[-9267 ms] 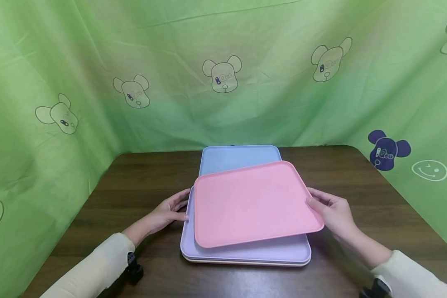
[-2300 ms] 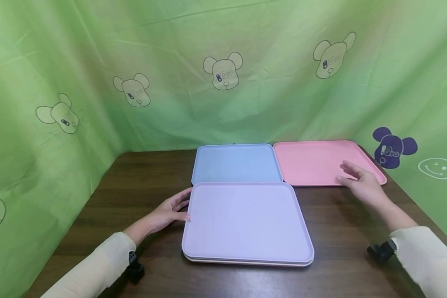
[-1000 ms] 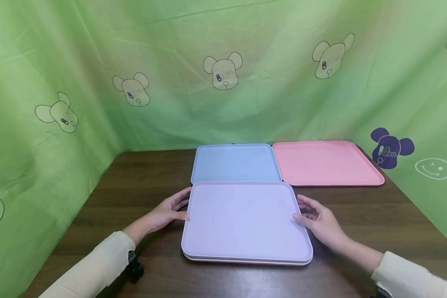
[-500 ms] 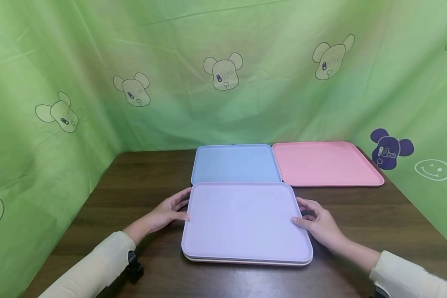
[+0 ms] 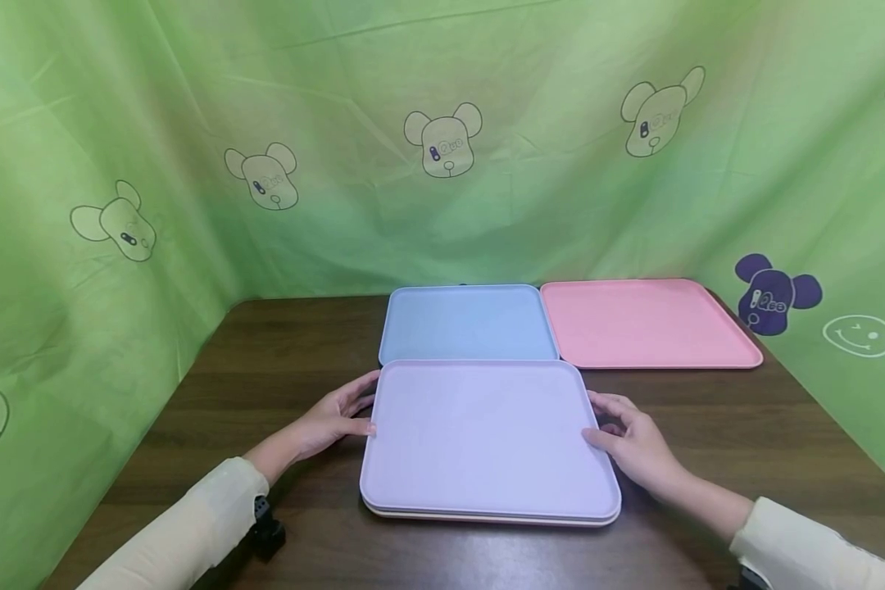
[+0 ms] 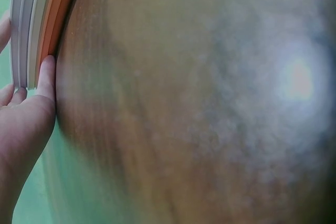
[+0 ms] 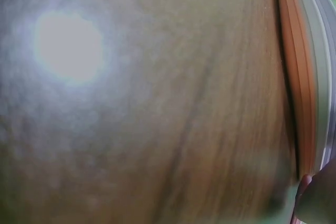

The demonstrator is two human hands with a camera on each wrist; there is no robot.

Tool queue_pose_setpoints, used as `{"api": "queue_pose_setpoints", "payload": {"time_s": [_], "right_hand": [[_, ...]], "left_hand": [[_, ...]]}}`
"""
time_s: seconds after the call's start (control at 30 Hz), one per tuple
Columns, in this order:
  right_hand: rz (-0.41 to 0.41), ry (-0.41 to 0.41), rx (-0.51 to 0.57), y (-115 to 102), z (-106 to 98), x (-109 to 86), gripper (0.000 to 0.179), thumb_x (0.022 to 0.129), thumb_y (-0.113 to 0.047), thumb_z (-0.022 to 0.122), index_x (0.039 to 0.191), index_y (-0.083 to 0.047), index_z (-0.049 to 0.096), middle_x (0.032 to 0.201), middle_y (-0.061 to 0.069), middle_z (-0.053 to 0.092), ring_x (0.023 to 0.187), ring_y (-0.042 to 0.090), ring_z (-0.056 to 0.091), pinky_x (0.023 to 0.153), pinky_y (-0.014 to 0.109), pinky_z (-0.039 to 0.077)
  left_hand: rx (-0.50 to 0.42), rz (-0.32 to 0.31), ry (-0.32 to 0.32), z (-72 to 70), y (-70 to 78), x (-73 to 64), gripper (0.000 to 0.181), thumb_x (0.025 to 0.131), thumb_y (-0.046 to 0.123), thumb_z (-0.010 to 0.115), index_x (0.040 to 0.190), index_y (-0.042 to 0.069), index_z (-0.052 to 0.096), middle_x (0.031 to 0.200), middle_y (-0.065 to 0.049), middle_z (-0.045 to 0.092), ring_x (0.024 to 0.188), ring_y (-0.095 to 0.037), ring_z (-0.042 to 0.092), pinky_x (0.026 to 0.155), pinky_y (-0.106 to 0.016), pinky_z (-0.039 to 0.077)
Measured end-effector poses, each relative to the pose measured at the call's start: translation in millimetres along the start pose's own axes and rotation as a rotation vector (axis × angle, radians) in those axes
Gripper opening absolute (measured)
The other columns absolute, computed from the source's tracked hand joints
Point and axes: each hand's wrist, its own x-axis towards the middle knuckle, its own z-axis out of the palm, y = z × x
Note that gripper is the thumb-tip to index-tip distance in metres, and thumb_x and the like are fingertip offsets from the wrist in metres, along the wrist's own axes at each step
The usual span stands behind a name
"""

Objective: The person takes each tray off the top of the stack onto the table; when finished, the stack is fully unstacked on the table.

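Lilac tray (image 5: pixel 487 442) is stacked up front on lower trays (image 6: pixel 51 24), right rim pinched by the right grip (image 5: pixel 637 442), left edge touched by the left grip (image 5: pixel 328 422), fingers spread. If rims stick, extras could get dragged along tbh, and the blue tray (image 5: pixel 468 324) behind bumped.

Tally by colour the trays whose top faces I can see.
Blue tray: 1
Pink tray: 1
Lavender tray: 1
Total: 3
More tray edges show beneath the lavender one; their number is unclear.
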Motion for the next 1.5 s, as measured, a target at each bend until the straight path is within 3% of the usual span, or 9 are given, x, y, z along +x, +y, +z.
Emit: {"api": "queue_pose_setpoints", "payload": {"time_s": [0.27,0.4,0.6,0.73,0.97,1.2,1.37,1.5], "right_hand": [[0.019,-0.004,0.030,-2.8,-1.4,0.0,0.053,0.088,0.001,0.066,0.136,0.012,0.047,0.130,0.025,0.048,0.094,0.034,0.061,0.073,0.020,0.050],[0.013,0.004,0.057,-5.5,-4.2,2.7,0.053,0.088,0.003,0.064,0.136,0.013,0.046,0.130,0.026,0.048,0.095,0.036,0.061,0.071,0.021,0.051],[0.008,-0.004,0.087,-9.7,-8.6,6.3,0.052,0.087,0.006,0.063,0.135,0.015,0.045,0.125,0.032,0.054,0.105,0.043,0.060,0.075,0.017,0.050],[0.038,-0.025,0.106,-12.4,-11.1,8.3,0.054,0.089,0.005,0.062,0.137,0.015,0.042,0.124,0.035,0.055,0.108,0.043,0.059,0.075,0.025,0.055],[0.039,-0.036,0.098,-13.3,-13.9,11.8,0.053,0.088,0.004,0.063,0.136,0.015,0.043,0.127,0.035,0.053,0.104,0.037,0.061,0.073,0.027,0.056],[0.000,0.046,0.054,-12.7,-15.3,14.6,0.045,0.086,0.004,0.067,0.127,0.015,0.054,0.113,0.031,0.062,0.094,0.025,0.066,0.070,0.018,0.053],[-0.014,0.071,0.045,-12.4,-16.0,15.1,0.043,0.086,0.002,0.068,0.126,0.014,0.056,0.109,0.030,0.065,0.085,0.014,0.068,0.066,0.019,0.054],[-0.003,0.069,0.048,-13.8,-16.8,15.7,0.044,0.087,0.001,0.068,0.127,0.013,0.056,0.111,0.030,0.064,0.089,0.018,0.068,0.067,0.018,0.053]], "left_hand": [[-0.002,-0.007,0.003,0.4,-1.4,-0.1,0.089,0.086,0.007,0.074,0.156,0.009,0.018,0.161,-0.011,0.009,0.144,-0.035,0.018,0.109,-0.046,0.031],[-0.006,-0.005,0.005,0.8,-0.6,-0.2,0.090,0.085,0.007,0.075,0.156,0.010,0.019,0.162,-0.009,0.010,0.144,-0.034,0.018,0.108,-0.044,0.033],[-0.016,-0.003,-0.002,1.2,0.0,-0.8,0.090,0.084,0.006,0.075,0.155,0.010,0.019,0.161,-0.010,0.010,0.144,-0.033,0.018,0.105,-0.039,0.038],[-0.017,-0.001,-0.007,1.2,-0.8,-0.7,0.090,0.085,0.006,0.074,0.155,0.009,0.018,0.161,-0.011,0.009,0.144,-0.034,0.018,0.105,-0.038,0.038],[-0.014,-0.004,-0.006,-0.3,-1.5,0.9,0.090,0.085,0.007,0.075,0.155,0.009,0.019,0.161,-0.010,0.010,0.144,-0.034,0.018,0.106,-0.039,0.037],[-0.008,-0.008,-0.001,-0.4,-0.1,1.0,0.090,0.085,0.006,0.074,0.155,0.010,0.019,0.161,-0.008,0.012,0.144,-0.032,0.019,0.107,-0.040,0.034],[-0.009,-0.015,0.000,0.1,0.4,0.4,0.089,0.085,0.007,0.074,0.156,0.009,0.019,0.161,-0.010,0.011,0.145,-0.033,0.017,0.106,-0.040,0.036],[-0.012,-0.022,0.006,0.6,0.9,-0.2,0.090,0.085,0.007,0.075,0.155,0.010,0.019,0.162,-0.010,0.010,0.145,-0.033,0.017,0.106,-0.040,0.037]]}}
